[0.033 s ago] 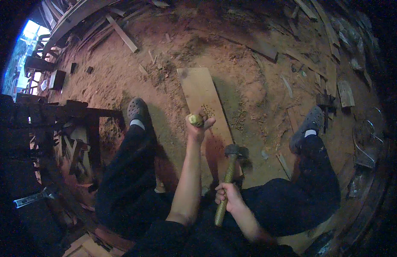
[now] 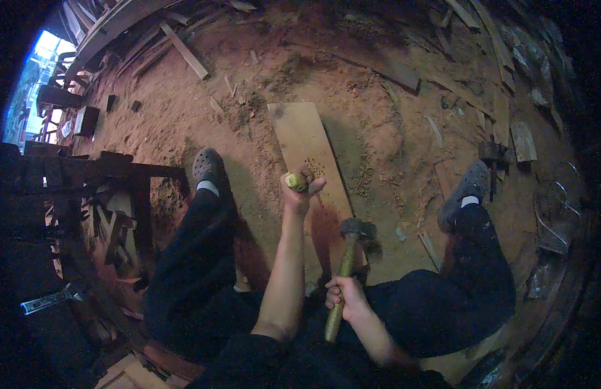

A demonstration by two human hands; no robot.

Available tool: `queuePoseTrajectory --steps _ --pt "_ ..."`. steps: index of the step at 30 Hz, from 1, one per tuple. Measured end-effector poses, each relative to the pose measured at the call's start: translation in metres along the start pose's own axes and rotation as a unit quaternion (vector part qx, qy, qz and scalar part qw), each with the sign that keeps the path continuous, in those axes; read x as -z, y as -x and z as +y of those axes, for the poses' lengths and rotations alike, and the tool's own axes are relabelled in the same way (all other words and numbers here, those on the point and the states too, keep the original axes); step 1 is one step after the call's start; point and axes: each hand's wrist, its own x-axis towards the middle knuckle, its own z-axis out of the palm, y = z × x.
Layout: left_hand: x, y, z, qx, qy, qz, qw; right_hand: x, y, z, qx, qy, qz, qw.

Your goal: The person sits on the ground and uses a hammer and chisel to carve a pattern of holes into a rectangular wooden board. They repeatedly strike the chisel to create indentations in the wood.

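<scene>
A long pale wooden board [image 2: 307,133] lies lengthwise on the ground between my legs, with a cluster of small dark holes or marks near its middle. Over the board, my left hand [image 2: 300,192] is wrapped round an upright tool with a yellowish handle [image 2: 295,181]. Only the round top of that handle shows; its lower end is hidden by the hand. My right hand [image 2: 347,298] grips a hammer [image 2: 346,262] by its yellowish patterned handle. The hammer's dark head is raised above the board's near right edge, apart from the other tool.
My feet in grey clogs [image 2: 209,165] are spread on either side of the board. A dark wooden bench [image 2: 112,170] stands at the left, with a metal-handled tool [image 2: 48,302] below it. Wood offcuts [image 2: 185,52] and strips are scattered over the reddish earth floor, thickest at the right.
</scene>
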Motion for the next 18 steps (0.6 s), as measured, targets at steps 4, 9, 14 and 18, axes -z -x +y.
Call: queuePoseTrajectory --steps 4,9,14,18 --pt "0.003 -0.003 -0.006 -0.029 -0.003 0.006 1.000 0.001 -0.002 0.000 -0.005 0.001 -0.013 1.000" --pt "-0.004 -0.009 -0.002 -0.057 0.002 -0.004 0.998 -0.005 -0.003 -0.003 0.008 0.007 -0.010 1.000" --pt "-0.009 -0.010 -0.004 -0.027 0.071 0.000 0.997 -0.002 -0.006 -0.002 -0.003 0.002 0.001 1.000" --pt "-0.005 -0.013 -0.011 -0.039 0.028 -0.016 0.999 -0.005 -0.003 -0.003 -0.004 0.009 0.013 1.000"
